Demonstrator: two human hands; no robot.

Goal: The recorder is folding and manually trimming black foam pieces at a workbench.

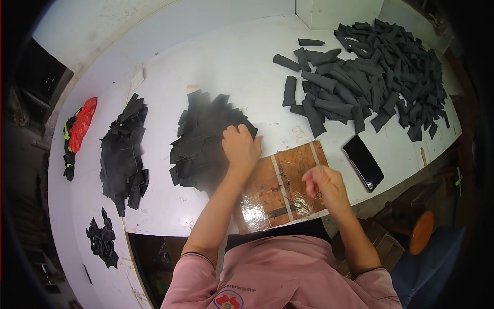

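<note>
My left hand (241, 148) rests on the right edge of a pile of flat black cloth pieces (200, 141). Its fingers curl down against the cloth, and what lies under the fingertips is hidden. My right hand (327, 188) hovers over a brown board (265, 193) wrapped in shiny clear film and crossed by pale strips. The right fingers are drawn together, with anything between them too small to make out. At the far right lies a large heap of rolled, tube-shaped dark grey cloth pieces (355, 85).
A phone (363, 162) with a dark screen lies right of the board. Leftward are another pile of black pieces (122, 154), a smaller one (103, 239), and a red plastic bag (82, 124) beside a black bundle. A wooden stool (421, 232) stands below the white table's (170, 216) right edge.
</note>
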